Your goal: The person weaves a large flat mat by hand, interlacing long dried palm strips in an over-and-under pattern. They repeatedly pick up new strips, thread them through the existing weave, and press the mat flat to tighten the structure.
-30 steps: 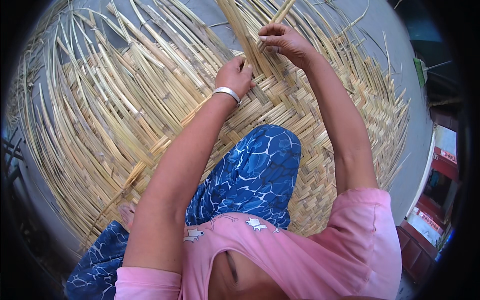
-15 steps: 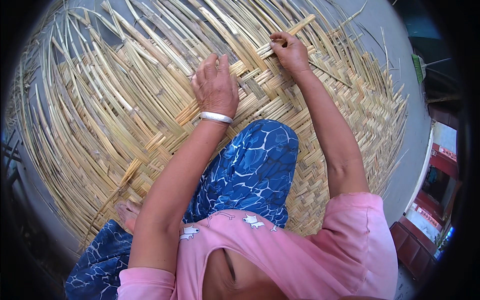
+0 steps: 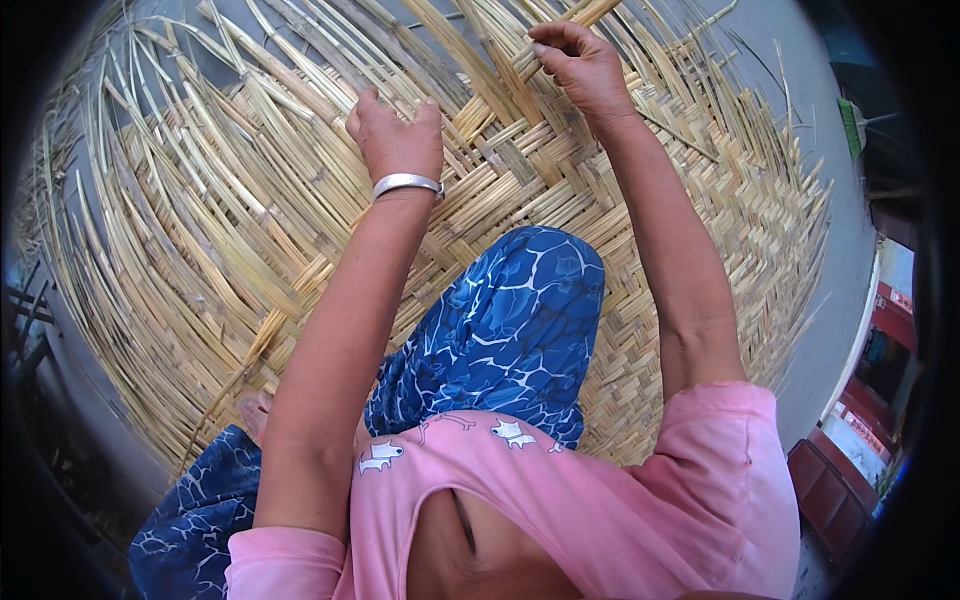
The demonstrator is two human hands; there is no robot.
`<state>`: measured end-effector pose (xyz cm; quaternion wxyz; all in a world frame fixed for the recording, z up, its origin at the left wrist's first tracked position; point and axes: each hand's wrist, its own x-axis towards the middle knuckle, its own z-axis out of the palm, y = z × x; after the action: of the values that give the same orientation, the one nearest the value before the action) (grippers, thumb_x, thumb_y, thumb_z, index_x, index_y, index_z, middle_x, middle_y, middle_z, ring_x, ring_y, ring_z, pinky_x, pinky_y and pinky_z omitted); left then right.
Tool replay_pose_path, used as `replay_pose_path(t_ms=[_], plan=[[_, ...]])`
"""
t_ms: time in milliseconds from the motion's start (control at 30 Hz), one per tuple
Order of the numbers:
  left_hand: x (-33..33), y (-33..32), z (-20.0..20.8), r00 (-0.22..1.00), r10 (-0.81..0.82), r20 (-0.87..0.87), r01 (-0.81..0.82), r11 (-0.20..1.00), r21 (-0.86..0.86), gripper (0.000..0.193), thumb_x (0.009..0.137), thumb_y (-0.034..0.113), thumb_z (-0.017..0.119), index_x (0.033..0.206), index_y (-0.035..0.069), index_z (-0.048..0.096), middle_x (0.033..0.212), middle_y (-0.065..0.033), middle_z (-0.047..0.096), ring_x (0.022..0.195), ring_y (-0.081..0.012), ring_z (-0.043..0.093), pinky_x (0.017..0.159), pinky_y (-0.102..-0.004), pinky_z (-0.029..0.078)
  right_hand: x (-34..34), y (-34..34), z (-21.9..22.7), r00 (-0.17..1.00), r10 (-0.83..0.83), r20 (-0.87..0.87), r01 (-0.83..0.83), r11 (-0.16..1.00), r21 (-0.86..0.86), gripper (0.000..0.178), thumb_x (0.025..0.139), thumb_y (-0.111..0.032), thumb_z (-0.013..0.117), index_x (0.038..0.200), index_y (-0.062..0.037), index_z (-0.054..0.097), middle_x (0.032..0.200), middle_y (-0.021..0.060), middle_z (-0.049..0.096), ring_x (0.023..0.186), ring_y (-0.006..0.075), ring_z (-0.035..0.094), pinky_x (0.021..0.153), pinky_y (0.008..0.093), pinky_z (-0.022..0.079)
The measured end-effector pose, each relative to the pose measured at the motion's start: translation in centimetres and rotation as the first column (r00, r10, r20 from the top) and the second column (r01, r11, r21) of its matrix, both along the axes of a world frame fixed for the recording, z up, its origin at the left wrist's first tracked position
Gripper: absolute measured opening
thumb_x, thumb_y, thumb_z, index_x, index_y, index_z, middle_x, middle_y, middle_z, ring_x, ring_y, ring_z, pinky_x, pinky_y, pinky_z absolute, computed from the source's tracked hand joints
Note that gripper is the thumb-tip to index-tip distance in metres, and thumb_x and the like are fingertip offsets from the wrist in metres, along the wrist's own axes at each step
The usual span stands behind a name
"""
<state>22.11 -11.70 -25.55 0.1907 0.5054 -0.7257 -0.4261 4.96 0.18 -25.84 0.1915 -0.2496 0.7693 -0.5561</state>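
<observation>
The bare left hand [image 3: 400, 138] with silver metal bangle [image 3: 408, 182] has shifted leftward, away from the bare right hand [image 3: 587, 75], which has gone farther forward and, as far as I can see, lifted a flat straw-yellow strip [image 3: 598, 11].

Flr [image 3: 838, 230] grey, smooth-looking, lit soft & even. R side, top to btm: green bristly item [image 3: 851, 127] nr flr edge, white panel [image 3: 894, 268], dk-red frame [image 3: 893, 318] w/ dark gap, dk-red box [image 3: 832, 490]. Far L: dark crossed bars [image 3: 30, 311], too dim for detail.
</observation>
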Motion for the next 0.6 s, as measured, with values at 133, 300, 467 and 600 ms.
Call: replay_pose_path(t_ms=[133, 300, 467, 600], plan=[[-0.8, -3.3, 1.6, 0.995, 0.055, 0.084, -0.052, 0.998, -0.034, 0.073, 0.068, 0.022, 0.072, 0.124, -0.011, 0.038, 0.121, -0.0270, 0.044, 0.111, -0.0341, 0.048, 0.092, -0.0379, 0.042, 0.5, 0.6, 1.4, 0.978, 0.009, 0.206, 0.012, 0.995, -0.098, 0.018, 0.081, -0.011, 0.065, 0.098, -0.0091, 0.065, 0.081, -0.0037, 0.060, 0.070, 0.0037, 0.051, 0.061, 0.0193, 0.042], [0.3, -5.5, 1.6, 0.992, 0.113, -0.056, -0.071, 0.870, 0.489, 0.060, 0.070, 0.021, 0.074, 0.116, -0.006, 0.047, 0.094, -0.0133, 0.056, 0.081, -0.0189, 0.055, 0.058, -0.0290, 0.049, -0.7, 0.9, 0.4, 0.953, 0.062, 0.295, -0.029, 0.993, -0.116, 0.016, 0.081, -0.009, 0.064, 0.098, -0.0074, 0.064, 0.076, -0.0039, 0.058, 0.064, 0.0044, 0.051, 0.057, 0.0185, 0.042], [0.8, -7.1, 1.4, 0.982, 0.120, -0.149, 0.017, 0.723, 0.690, 0.033, 0.075, 0.017, 0.072, 0.099, 0.005, 0.053, 0.091, -0.0053, 0.053, 0.073, -0.0136, 0.052, 0.059, -0.0292, 0.048, -0.7, 1.0, -0.6, 0.914, 0.028, 0.405, 0.042, 0.986, -0.163, 0.015, 0.083, -0.007, 0.063, 0.097, -0.0074, 0.063, 0.076, -0.0038, 0.057, 0.065, 0.0040, 0.052, 0.055, 0.0173, 0.043], [0.4, -4.6, 1.4, 0.978, 0.091, -0.188, 0.062, 0.732, 0.678, 0.035, 0.075, 0.018, 0.072, 0.101, 0.003, 0.053, 0.082, -0.0045, 0.055, 0.069, -0.0150, 0.054, 0.064, -0.0309, 0.049, -0.8, 1.5, -1.3, 0.899, 0.022, 0.437, 0.062, 0.982, -0.178, 0.013, 0.083, -0.008, 0.063, 0.096, -0.0083, 0.063, 0.077, -0.0037, 0.058, 0.066, 0.0037, 0.053, 0.055, 0.0166, 0.043]])
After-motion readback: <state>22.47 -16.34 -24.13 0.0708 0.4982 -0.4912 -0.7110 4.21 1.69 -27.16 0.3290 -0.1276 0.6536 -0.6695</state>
